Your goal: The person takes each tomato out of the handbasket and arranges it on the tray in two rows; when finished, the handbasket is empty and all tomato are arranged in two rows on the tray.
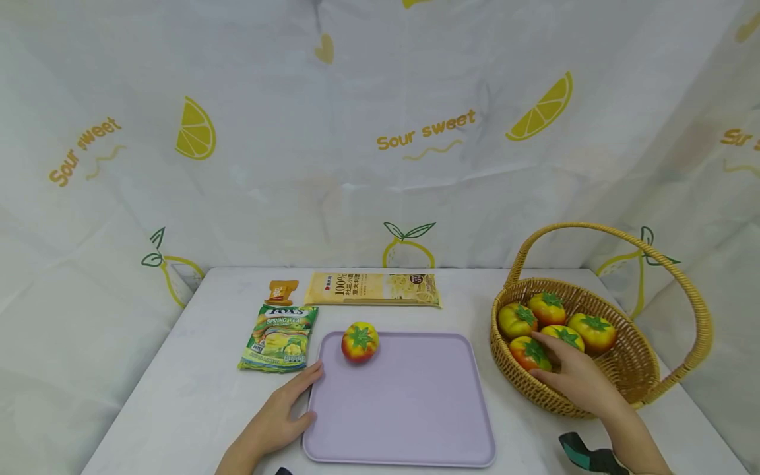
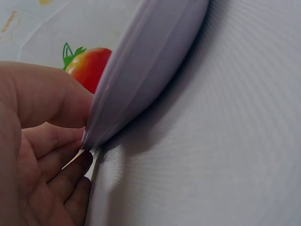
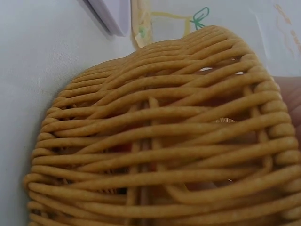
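Note:
At the left edge of the lilac tray (image 1: 404,402), my left hand (image 1: 279,412) touches the rim with thumb and fingertips, spread and fairly straight. A red-yellow tomato (image 1: 359,342) with a green leafy top lies at the tray's back left corner. My right hand (image 1: 576,376) reaches into the wicker basket (image 1: 632,349), thumb and fingers around a tomato (image 1: 530,353) at the near left side. Several similar tomatoes (image 1: 592,332) sit around it. In the right wrist view, the woven wall (image 3: 155,141) hides most of that hand.
Left of the tray lies a green candy bag (image 1: 280,338), with a small orange-brown packet (image 1: 282,292) behind it. A long yellow pasta pack (image 1: 373,289) lies at the back. The basket's tall handle (image 1: 700,316) arches over its right side. A printed curtain (image 1: 332,198) hangs behind the table.

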The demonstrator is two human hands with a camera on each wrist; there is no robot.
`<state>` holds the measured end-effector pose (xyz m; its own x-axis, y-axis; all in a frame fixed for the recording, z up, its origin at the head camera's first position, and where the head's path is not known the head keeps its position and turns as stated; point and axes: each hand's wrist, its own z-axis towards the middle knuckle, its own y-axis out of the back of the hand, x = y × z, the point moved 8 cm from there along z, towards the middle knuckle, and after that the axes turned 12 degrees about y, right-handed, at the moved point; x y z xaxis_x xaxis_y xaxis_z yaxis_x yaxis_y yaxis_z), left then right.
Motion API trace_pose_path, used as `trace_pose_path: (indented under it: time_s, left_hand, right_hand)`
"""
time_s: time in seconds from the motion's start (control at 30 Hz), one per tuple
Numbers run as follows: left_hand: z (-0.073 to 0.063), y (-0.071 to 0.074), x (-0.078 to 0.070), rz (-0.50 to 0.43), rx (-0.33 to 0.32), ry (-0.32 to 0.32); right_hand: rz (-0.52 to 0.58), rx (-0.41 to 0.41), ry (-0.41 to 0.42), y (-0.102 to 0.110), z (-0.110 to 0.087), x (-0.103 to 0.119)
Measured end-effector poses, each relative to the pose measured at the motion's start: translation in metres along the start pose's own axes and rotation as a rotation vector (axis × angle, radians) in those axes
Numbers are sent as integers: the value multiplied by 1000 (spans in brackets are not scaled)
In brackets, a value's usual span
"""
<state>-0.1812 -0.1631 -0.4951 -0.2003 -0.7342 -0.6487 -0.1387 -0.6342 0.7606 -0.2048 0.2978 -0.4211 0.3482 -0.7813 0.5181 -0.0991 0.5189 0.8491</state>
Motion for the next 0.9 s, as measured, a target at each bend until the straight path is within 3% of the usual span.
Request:
trace_pose_path:
  time_s: [0.17, 0.57, 0.9]
  left_hand:
    - [1, -1, 1, -1, 6, 5]
    - [1, -1, 1, -7, 8, 9]
    - [0, -1, 0, 9, -2, -6]
  right_hand:
    - [-33, 3, 25, 0, 2, 1]
    - [-46, -5, -5, 2, 4, 1]
    - [-21, -119, -24, 17, -1, 7]
